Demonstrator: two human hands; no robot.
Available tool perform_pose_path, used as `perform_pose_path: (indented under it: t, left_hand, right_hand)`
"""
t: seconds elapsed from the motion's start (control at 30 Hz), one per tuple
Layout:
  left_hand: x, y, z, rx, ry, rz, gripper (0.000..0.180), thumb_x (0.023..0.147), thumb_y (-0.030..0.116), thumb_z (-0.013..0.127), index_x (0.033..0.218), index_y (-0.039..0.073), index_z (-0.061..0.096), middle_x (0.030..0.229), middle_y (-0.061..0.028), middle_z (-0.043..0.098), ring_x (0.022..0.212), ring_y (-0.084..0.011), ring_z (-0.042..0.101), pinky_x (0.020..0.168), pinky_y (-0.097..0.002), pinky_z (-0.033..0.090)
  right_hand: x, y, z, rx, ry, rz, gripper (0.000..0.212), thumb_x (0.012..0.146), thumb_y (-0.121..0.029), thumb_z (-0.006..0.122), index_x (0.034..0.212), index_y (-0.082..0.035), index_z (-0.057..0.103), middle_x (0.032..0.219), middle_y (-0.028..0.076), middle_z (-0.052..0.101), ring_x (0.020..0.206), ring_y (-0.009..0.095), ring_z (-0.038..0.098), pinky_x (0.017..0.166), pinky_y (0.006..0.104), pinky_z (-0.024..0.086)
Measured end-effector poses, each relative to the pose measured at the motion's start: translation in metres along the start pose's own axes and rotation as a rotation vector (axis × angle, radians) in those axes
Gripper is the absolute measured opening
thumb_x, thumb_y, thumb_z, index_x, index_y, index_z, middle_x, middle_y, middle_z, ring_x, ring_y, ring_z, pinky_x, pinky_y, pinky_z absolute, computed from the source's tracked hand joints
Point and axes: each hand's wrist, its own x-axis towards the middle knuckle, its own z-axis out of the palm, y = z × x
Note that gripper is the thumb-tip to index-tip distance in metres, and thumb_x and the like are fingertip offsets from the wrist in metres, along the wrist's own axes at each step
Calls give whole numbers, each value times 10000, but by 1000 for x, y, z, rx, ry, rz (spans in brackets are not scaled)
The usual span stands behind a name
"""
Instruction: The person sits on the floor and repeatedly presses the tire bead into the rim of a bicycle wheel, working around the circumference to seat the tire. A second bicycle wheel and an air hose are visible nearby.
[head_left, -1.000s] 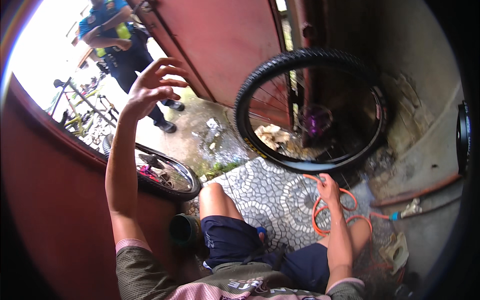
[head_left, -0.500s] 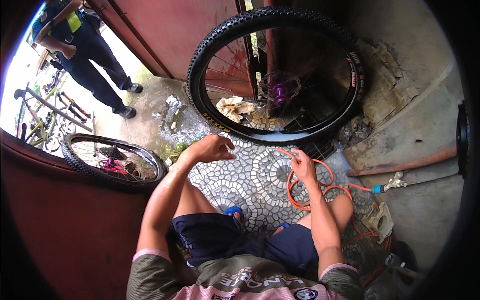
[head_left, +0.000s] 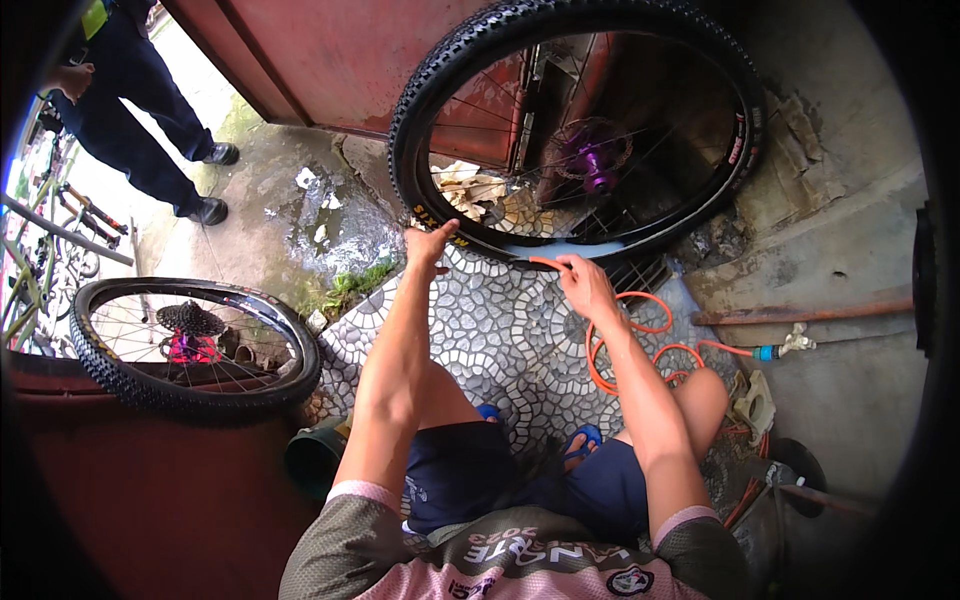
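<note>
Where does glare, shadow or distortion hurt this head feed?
Head view: daylight burns out patches at far left; fisheye bends straight edges near the picture's dark rim; deep shadow behind the upper wheel; left hand and right hand look fairly sharp.

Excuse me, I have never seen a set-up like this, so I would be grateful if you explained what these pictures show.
There is no machine: these are a person's two bare hands, seen from above by a wide fisheye camera worn on the head, which bends straight edges. The right hand holds an orange hose, whose loops lie on the stone-patterned floor. The left hand is at the lower left edge of the purple-hubbed wheel; whether it grips is hard to tell. Further left is a second wheel, and someone in dark trousers stands at the upper left.
</note>
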Motion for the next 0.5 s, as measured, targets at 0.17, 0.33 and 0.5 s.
perform_pose_path:
  t: [0.17, 0.33, 0.5]
  left_hand:
    - [13, -19, 45, -85, -55, -86, 999, 772, 385, 934, 1481, -30, 366, 1516, -302, 406, 1333, -535, 462, 932, -723, 537]
    - [30, -38, 84, -236, 106, -191, 833, 844, 306, 880, 1439, 6, 380, 1440, -281, 471, 1270, -526, 514, 926, -697, 548]
    - [65, -59, 62, -170, 37, -121, 468, 919, 89, 759, 1296, 95, 482, 1210, -169, 584, 1127, -386, 595, 890, -610, 596]
  right_hand:
    - [40, -28, -23, -35, -45, 155, 332, 932, -219, 649, 1222, -63, 694, 1005, 219, 752, 951, 377, 728, 837, 448, 563]
    - [59, -3, 29, -6, -55, 214, 302, 912, -228, 666, 1164, -70, 720, 999, 229, 749, 922, 362, 737, 798, 444, 571]
    - [76, 1, 111, 131, 22, 18, 295, 942, -168, 665, 1216, -57, 658, 928, 203, 732, 858, 404, 713, 750, 469, 552]
